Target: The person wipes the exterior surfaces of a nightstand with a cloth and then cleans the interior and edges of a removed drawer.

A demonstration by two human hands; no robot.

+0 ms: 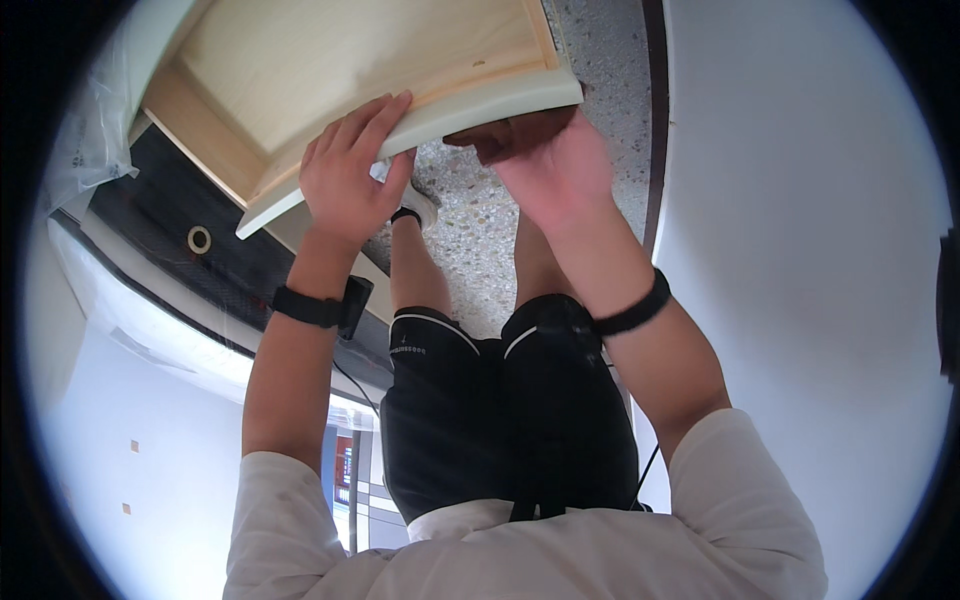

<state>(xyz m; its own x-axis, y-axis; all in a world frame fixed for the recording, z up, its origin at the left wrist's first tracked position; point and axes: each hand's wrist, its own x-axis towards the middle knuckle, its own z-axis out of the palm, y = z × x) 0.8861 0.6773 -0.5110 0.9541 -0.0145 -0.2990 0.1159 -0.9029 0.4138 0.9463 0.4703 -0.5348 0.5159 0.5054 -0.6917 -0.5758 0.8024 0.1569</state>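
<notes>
A wooden drawer [340, 60] with a pale cream front panel [470, 103] is pulled out ahead of me, and its bare inside shows. My left hand [350, 170] grips the panel's top edge, fingers over the inner side and thumb against the outer face. Near the panel's right end, my right hand [562, 170] presses a dark brown cloth [512, 136] to the outer face, palm turned up. Most of the right fingers are hidden by the cloth and the panel.
Left of the drawer lies a dark surface [150, 190] with a round ring-shaped fitting [199, 240]. Clear plastic sheeting [95, 130] hangs at the far left. A white wall [800, 250] rises on my right, above speckled flooring [465, 240]. My legs stand close below the drawer.
</notes>
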